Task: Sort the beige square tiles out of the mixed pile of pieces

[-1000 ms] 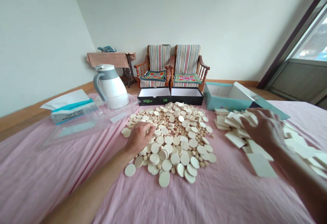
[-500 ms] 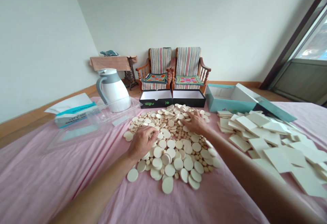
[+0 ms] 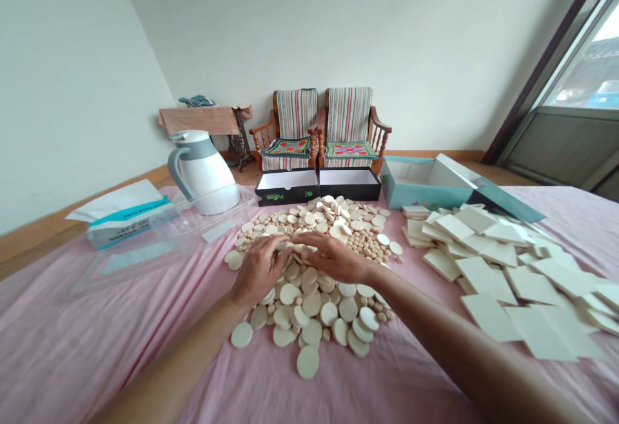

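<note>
A heap of pale round wooden discs [image 3: 311, 303] of several sizes lies before me. Over its middle, my left hand [image 3: 261, 266] is curled, with pale discs partly showing between its thumb and fingers. My right hand [image 3: 333, 258] meets it from the right, its fingers bent toward the left fingertips and the thumb below. What the right fingers hold is hidden by the hand. Small wooden beads [image 3: 366, 243] show in the heap just beyond my right hand.
Square white tiles [image 3: 488, 318] are piled at the right, before a light-blue box [image 3: 425, 198]. Two black boxes [image 3: 351, 191] stand behind the heap. At the left are a white-grey jug [image 3: 210, 176], a clear plastic tray [image 3: 145, 253] and a tissue pack [image 3: 126, 218]. Pink cloth [image 3: 193, 372] covers the surface.
My right hand has come back from the heap's far right side to meet my left hand. The left has stayed nearly in place. The view has shifted slightly to the right.
</note>
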{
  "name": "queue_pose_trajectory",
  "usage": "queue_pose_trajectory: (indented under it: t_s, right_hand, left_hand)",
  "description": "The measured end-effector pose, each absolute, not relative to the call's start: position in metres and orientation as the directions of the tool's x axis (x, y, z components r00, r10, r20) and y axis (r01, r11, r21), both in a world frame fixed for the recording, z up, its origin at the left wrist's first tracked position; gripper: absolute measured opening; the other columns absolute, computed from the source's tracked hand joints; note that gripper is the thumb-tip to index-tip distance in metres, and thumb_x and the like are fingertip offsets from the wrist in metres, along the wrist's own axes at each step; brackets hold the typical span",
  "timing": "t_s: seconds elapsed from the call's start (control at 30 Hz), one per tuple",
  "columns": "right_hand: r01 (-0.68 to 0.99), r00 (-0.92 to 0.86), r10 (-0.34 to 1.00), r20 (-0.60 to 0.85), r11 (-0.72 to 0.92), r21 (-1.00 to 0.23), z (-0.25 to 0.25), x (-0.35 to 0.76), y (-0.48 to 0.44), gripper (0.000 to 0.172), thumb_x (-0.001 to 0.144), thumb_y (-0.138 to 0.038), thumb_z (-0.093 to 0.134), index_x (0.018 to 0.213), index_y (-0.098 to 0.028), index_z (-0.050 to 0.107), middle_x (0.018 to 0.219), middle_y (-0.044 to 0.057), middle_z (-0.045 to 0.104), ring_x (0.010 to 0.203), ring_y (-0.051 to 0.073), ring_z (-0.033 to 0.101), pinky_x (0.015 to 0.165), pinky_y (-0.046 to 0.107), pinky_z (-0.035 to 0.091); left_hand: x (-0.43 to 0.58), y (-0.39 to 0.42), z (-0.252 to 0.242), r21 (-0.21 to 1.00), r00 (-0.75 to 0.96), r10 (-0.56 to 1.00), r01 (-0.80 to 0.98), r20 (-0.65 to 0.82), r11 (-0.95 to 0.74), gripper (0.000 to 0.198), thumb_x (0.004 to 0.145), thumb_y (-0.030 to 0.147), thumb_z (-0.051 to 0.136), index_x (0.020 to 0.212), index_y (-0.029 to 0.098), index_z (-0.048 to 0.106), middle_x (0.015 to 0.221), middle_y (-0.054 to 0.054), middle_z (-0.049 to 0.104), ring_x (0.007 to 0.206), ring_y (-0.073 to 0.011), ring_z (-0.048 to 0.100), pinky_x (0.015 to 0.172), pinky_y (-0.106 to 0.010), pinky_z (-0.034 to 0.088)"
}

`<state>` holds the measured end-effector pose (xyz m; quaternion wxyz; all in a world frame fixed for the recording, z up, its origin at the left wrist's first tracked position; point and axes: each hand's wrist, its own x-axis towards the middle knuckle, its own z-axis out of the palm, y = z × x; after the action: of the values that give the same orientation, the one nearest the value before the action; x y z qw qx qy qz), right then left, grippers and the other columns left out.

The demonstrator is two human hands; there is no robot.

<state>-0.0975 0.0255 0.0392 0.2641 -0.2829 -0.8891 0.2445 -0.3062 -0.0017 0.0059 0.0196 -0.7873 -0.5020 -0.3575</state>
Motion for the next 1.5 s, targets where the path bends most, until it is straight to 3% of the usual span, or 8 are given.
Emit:
queue_pose_trajectory:
  t_s: [0.07,0.2,0.57,0.7,0.87,1.2,1.37,1.5]
  right_hand:
    - [0.562,-0.563,0.771,0.298,0.621,-0.545,0.042,-0.084,0.034,0.03,0.09,-0.02,0.042,0.107,-0.017,0.066,0.108,0.009,0.067,0.095,0.017,0.061,0.083,0.029,0.045]
    - [0.92,-0.3,0.946,0.126,0.321,-0.225,0.038,-0.056,0.051,0.024,0.079,-0.009,0.045,0.081,-0.015,0.068,0.085,0.012,0.067,0.083,0.022,0.062,0.07,0.03,0.043]
    - [0.937,-0.346,0.938,-0.002,0.345,-0.052,0.032,-0.059,0.065,0.037,0.076,-0.039,0.057,0.104,-0.015,0.064,0.107,0.016,0.064,0.106,0.032,0.053,0.088,0.043,0.039]
    - [0.937,-0.348,0.937,-0.018,0.348,0.022,0.045,-0.07,0.059,0.03,0.073,-0.031,0.061,0.098,-0.014,0.065,0.104,0.017,0.064,0.102,0.031,0.054,0.085,0.042,0.038]
    - [0.842,-0.535,0.821,0.199,0.5,0.2,0.071,-0.077,0.037,0.031,0.072,-0.016,0.056,0.103,-0.014,0.061,0.111,0.017,0.057,0.104,0.03,0.047,0.085,0.041,0.036]
    - [0.999,-0.038,0.869,0.493,0.037,0.013,0.065,0.057,0.032,0.042,0.076,-0.041,0.053,0.111,-0.018,0.061,0.103,0.014,0.057,0.097,0.03,0.049,0.079,0.039,0.038]
    - [0.962,0.251,0.795,0.552,-0.27,-0.049,0.066,0.126,0.019,0.052,0.078,-0.05,0.052,0.113,-0.014,0.062,0.109,0.021,0.057,0.101,0.037,0.05,0.075,0.043,0.038]
    - [0.947,0.299,0.783,0.546,-0.313,-0.071,0.063,0.137,0.02,0.053,0.083,-0.051,0.044,0.114,-0.012,0.061,0.114,0.025,0.056,0.107,0.041,0.047,0.078,0.048,0.036]
  left_hand:
    - [-0.306,-0.002,0.006,0.328,0.239,0.776,0.805,0.583,-0.495,0.026,0.093,0.037,0.047,0.105,0.019,0.06,0.104,-0.008,0.066,0.102,-0.0224,0.059,0.09,-0.039,0.046]
    - [-0.305,-0.002,0.006,0.327,0.25,0.778,0.802,0.577,-0.5,0.023,0.093,0.036,0.048,0.101,0.019,0.061,0.101,-0.008,0.067,0.1,-0.0223,0.059,0.089,-0.039,0.046]
    - [-0.305,-0.001,0.007,0.327,0.258,0.773,0.796,0.579,-0.51,0.019,0.092,0.032,0.049,0.096,0.019,0.063,0.099,-0.007,0.068,0.098,-0.0219,0.06,0.088,-0.037,0.047]
    - [-0.305,-0.001,0.007,0.325,0.264,0.773,0.794,0.577,-0.514,0.019,0.092,0.032,0.049,0.094,0.019,0.063,0.097,-0.007,0.069,0.098,-0.0215,0.06,0.088,-0.037,0.047]
    - [-0.305,-0.002,0.007,0.328,0.263,0.776,0.795,0.573,-0.511,0.022,0.092,0.034,0.049,0.096,0.018,0.063,0.097,-0.007,0.068,0.097,-0.0214,0.06,0.088,-0.038,0.047]
    - [-0.305,-0.001,0.007,0.314,0.272,0.767,0.794,0.582,-0.52,0.018,0.092,0.031,0.049,0.093,0.019,0.062,0.096,-0.006,0.068,0.095,-0.0214,0.06,0.087,-0.037,0.046]
    - [-0.306,0.001,0.005,0.324,0.27,0.761,0.784,0.59,-0.529,0.017,0.092,0.03,0.049,0.093,0.019,0.062,0.095,-0.006,0.068,0.094,-0.0211,0.061,0.086,-0.036,0.046]
    - [-0.307,0.001,0.004,0.323,0.275,0.762,0.783,0.587,-0.531,0.018,0.092,0.03,0.048,0.093,0.019,0.063,0.094,-0.006,0.068,0.093,-0.021,0.061,0.085,-0.036,0.046]
